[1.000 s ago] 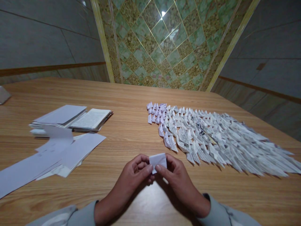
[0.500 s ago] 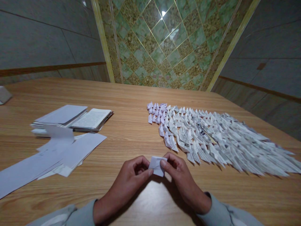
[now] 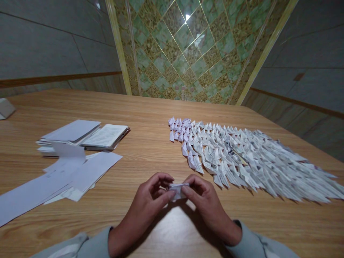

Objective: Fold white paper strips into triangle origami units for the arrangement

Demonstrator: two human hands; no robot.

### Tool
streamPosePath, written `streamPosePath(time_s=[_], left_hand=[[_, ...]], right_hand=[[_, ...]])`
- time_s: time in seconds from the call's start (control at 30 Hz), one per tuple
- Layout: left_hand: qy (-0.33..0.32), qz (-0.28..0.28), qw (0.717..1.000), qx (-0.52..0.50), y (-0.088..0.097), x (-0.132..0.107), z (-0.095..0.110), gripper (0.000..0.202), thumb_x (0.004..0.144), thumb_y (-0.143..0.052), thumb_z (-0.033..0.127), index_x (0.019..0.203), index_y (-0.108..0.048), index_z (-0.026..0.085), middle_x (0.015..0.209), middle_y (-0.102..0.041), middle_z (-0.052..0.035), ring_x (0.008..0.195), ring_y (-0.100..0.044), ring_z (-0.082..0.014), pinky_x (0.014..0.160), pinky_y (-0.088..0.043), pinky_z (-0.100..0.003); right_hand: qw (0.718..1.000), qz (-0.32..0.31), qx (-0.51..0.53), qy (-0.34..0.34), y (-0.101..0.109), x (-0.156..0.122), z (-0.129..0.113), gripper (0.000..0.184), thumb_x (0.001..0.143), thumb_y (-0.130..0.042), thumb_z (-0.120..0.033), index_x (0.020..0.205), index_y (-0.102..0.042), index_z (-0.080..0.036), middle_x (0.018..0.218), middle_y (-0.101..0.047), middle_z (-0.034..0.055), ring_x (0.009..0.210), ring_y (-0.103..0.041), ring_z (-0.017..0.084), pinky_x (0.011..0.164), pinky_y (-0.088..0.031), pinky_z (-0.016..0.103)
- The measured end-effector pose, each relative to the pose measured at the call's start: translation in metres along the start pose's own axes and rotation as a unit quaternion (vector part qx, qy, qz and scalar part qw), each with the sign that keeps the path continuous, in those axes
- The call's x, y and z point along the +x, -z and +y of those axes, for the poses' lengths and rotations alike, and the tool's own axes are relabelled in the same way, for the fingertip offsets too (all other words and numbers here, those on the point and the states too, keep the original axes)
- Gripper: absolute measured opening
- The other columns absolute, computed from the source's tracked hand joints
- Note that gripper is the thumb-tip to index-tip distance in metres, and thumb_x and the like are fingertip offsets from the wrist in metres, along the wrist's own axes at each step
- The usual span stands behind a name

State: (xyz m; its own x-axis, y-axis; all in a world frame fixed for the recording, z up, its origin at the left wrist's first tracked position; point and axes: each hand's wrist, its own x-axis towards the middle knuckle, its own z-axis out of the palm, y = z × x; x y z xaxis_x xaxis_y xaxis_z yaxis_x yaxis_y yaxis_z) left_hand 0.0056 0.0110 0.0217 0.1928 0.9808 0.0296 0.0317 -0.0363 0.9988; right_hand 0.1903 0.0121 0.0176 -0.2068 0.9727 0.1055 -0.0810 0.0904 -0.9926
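A small folded piece of white paper (image 3: pixel 178 189) is pinched between both hands just above the wooden table (image 3: pixel 150 107). My left hand (image 3: pixel 150 202) grips its left side with thumb and fingers closed. On the piece's right side my right hand (image 3: pixel 205 202) pinches it the same way. The piece looks flattened and narrow, partly hidden by my fingertips. A large spread of several small folded paper pieces (image 3: pixel 242 159) lies to the right, just beyond my right hand.
Loose white paper strips (image 3: pixel 67 175) lie at the left. Behind them sit stacked sheets and an open booklet (image 3: pixel 104 136). A pale object (image 3: pixel 5 107) shows at the far left edge. Tiled walls rise behind the table.
The paper piece between my fingers has been folded flatter and narrower, and both hands have closed in around it. Everything else on the table is unchanged.
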Motion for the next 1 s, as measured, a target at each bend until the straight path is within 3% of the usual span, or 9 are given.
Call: streamPosePath(time_s=[0.07,0.17,0.43,0.6,0.73,0.83,0.93,1.0], left_hand=[[0.04,-0.023,0.999,-0.024,-0.002,-0.001,-0.003,0.022,0.077,-0.077,0.029,0.094,-0.071,0.018,0.083,-0.07,-0.0023,0.073,-0.062,-0.018,0.065,-0.048,-0.026],[0.038,-0.052,0.998,-0.001,-0.003,-0.002,-0.007,0.014,0.081,-0.073,0.029,0.082,-0.075,0.016,0.076,-0.071,-0.0031,0.07,-0.059,-0.017,0.064,-0.045,-0.026],[-0.01,-0.047,0.996,0.082,0.002,-0.001,-0.006,0.021,0.084,-0.069,0.029,0.069,-0.077,0.016,0.065,-0.07,-0.0027,0.062,-0.059,-0.0165,0.057,-0.041,-0.023],[-0.008,-0.03,0.998,0.047,0.002,0.002,-0.002,0.012,0.081,-0.071,0.025,0.075,-0.08,0.018,0.071,-0.075,-0.0029,0.065,-0.063,-0.0172,0.06,-0.045,-0.023],[-0.001,-0.006,1.0,0.003,0.003,0.005,0.0,0.01,0.079,-0.073,0.023,0.082,-0.081,0.018,0.078,-0.078,-0.0048,0.071,-0.068,-0.0198,0.066,-0.05,-0.026],[-0.022,-0.025,0.998,0.047,0.005,0.005,0.0,0.011,0.082,-0.072,0.024,0.079,-0.082,0.019,0.077,-0.079,-0.0051,0.072,-0.07,-0.0207,0.067,-0.051,-0.026],[-0.058,-0.054,0.992,0.099,0.005,0.003,0.0,0.012,0.084,-0.073,0.025,0.078,-0.083,0.021,0.075,-0.079,-0.0047,0.069,-0.07,-0.0201,0.066,-0.05,-0.026],[-0.06,-0.051,0.992,0.094,0.004,0.003,0.0,0.011,0.083,-0.073,0.024,0.078,-0.083,0.021,0.074,-0.079,-0.0045,0.069,-0.07,-0.0198,0.066,-0.05,-0.026]], right_hand=[[1.0,0.009,0.018,-0.005,-0.002,-0.001,0.0,0.03,0.085,-0.075,-0.044,0.074,-0.065,-0.017,0.07,-0.061,-0.001,0.067,-0.053,0.014,0.065,-0.042,0.027],[1.0,0.005,0.025,-0.016,-0.003,-0.001,-0.001,0.03,0.085,-0.075,-0.044,0.074,-0.066,-0.018,0.07,-0.063,-0.0005,0.068,-0.055,0.015,0.067,-0.043,0.028],[1.0,0.022,-0.009,-0.004,0.003,0.001,-0.002,0.029,0.082,-0.077,-0.042,0.069,-0.068,-0.017,0.065,-0.064,0.0,0.062,-0.055,0.014,0.062,-0.043,0.027],[0.999,0.037,-0.001,-0.015,0.004,0.005,-0.003,0.03,0.08,-0.078,-0.043,0.068,-0.067,-0.018,0.064,-0.063,-0.0009,0.061,-0.055,0.014,0.06,-0.044,0.027],[0.999,0.016,-0.037,0.008,0.008,0.006,-0.006,0.026,0.086,-0.071,-0.044,0.08,-0.069,-0.018,0.075,-0.066,0.0011,0.07,-0.059,0.016,0.066,-0.047,0.029],[0.994,-0.019,-0.101,0.03,0.007,0.004,-0.009,0.021,0.085,-0.072,-0.038,0.092,-0.071,-0.018,0.085,-0.07,0.0038,0.077,-0.062,0.018,0.069,-0.047,0.029],[0.989,-0.014,-0.142,0.043,0.005,0.001,-0.008,0.018,0.083,-0.074,-0.035,0.079,-0.07,-0.018,0.076,-0.067,0.0022,0.072,-0.059,0.017,0.065,-0.044,0.028],[0.992,-0.009,-0.12,0.037,0.003,0.0,-0.006,0.025,0.085,-0.073,-0.037,0.071,-0.067,-0.018,0.069,-0.064,0.0012,0.067,-0.057,0.016,0.062,-0.042,0.028]])
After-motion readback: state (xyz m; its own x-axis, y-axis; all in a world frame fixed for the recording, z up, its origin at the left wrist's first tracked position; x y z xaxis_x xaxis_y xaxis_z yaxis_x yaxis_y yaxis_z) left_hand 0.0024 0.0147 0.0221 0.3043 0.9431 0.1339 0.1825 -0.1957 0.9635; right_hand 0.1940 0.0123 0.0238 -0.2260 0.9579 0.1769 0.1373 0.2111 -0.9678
